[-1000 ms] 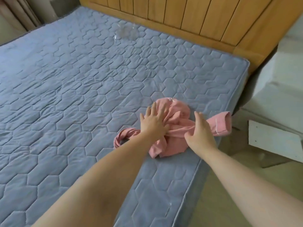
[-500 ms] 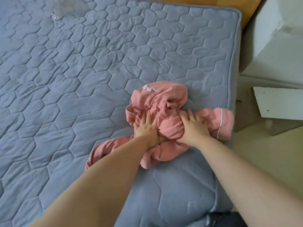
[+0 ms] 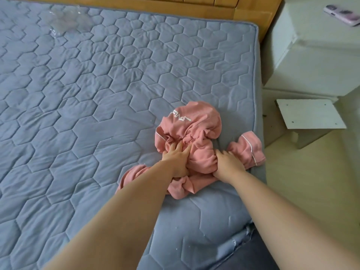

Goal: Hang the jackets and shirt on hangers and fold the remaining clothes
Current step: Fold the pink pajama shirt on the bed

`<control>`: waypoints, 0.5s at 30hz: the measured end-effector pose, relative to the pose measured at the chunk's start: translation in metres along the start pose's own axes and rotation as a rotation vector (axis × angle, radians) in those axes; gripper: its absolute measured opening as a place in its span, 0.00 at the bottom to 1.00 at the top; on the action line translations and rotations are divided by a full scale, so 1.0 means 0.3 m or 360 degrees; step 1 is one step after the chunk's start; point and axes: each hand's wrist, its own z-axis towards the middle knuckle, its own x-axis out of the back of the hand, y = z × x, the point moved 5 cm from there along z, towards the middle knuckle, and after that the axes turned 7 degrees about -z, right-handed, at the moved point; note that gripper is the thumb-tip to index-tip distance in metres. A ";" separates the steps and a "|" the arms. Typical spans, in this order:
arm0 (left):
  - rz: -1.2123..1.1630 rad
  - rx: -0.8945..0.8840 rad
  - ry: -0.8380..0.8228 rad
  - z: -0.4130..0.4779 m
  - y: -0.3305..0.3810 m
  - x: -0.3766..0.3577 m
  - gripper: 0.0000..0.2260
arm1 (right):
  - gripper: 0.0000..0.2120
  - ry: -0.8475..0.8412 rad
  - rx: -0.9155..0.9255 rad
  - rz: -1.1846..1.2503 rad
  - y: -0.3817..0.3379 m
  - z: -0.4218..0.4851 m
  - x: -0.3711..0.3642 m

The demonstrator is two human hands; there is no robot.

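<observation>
Garment: pink garment [image 3: 196, 121], scrunched up in a heap, not folded at all, no hanger in sight of the camera
Where: on the blue-grey quilted mattress [image 3: 87, 98], close to its right edge, roughly halfway up the view
Markings: white lettering [image 3: 180, 116] on the far lump, can't read it properly; thin white piping [image 3: 251, 149] on the bit sticking out to the right
Loose ends: one cuffed end flopped toward the bed edge, another long bit [image 3: 132, 174] trailing out under the left forearm
Left hand [image 3: 176, 159]: palm down on the heap, fingers pretty much straight and spread, tips pushed into the folds, pressing rather than grabbing
Right hand [image 3: 228, 163]: bit blurry, but fingers curled into a fat bunch of the pink fabric, gripping it
Between the hands: a puffed-up wad of cloth, squeezed from both sides
Far corner of bed: crinkly clear plastic bag [image 3: 68, 18] lying flat near the wooden headboard [image 3: 194, 6]
Beside the bed: white nightstand [image 3: 315, 55] with a pink-cased phone [image 3: 342, 15] on top
Floor [image 3: 311, 182]: pale, with a white board [image 3: 309, 116] near the nightstand
</observation>
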 end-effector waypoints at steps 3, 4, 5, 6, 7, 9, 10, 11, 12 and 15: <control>0.0068 -0.0115 0.0022 -0.063 0.049 0.000 0.43 | 0.24 -0.0068 0.0002 0.0004 0.017 -0.089 -0.015; 0.0092 -0.0157 0.0044 -0.082 0.067 -0.007 0.40 | 0.23 -0.0059 0.0018 -0.0029 0.029 -0.122 -0.022; 0.0103 -0.0191 0.0084 -0.100 0.082 -0.008 0.38 | 0.22 -0.0021 0.0031 -0.0043 0.042 -0.149 -0.022; 0.0083 -0.0213 0.0123 -0.112 0.091 -0.002 0.36 | 0.20 0.0014 0.0057 -0.0015 0.049 -0.168 -0.011; 0.0032 -0.0230 0.0148 -0.119 0.094 0.010 0.34 | 0.18 0.0005 0.0068 0.0051 0.055 -0.179 0.008; -0.0164 -0.0205 0.0195 -0.130 0.100 0.064 0.29 | 0.12 -0.0081 -0.0034 0.0285 0.074 -0.193 0.062; -0.0329 -0.0170 0.0213 -0.143 0.104 0.095 0.26 | 0.09 -0.0113 -0.0113 0.0444 0.083 -0.207 0.095; -0.0546 -0.0119 0.0191 -0.153 0.104 0.128 0.23 | 0.10 -0.0095 -0.0188 0.0592 0.098 -0.219 0.133; -0.0775 -0.0072 0.0130 -0.166 0.107 0.164 0.21 | 0.11 -0.0014 -0.0217 0.0714 0.113 -0.230 0.184; -0.1332 -0.0051 -0.0201 -0.223 0.133 0.320 0.10 | 0.11 0.0052 -0.0291 0.1334 0.158 -0.232 0.360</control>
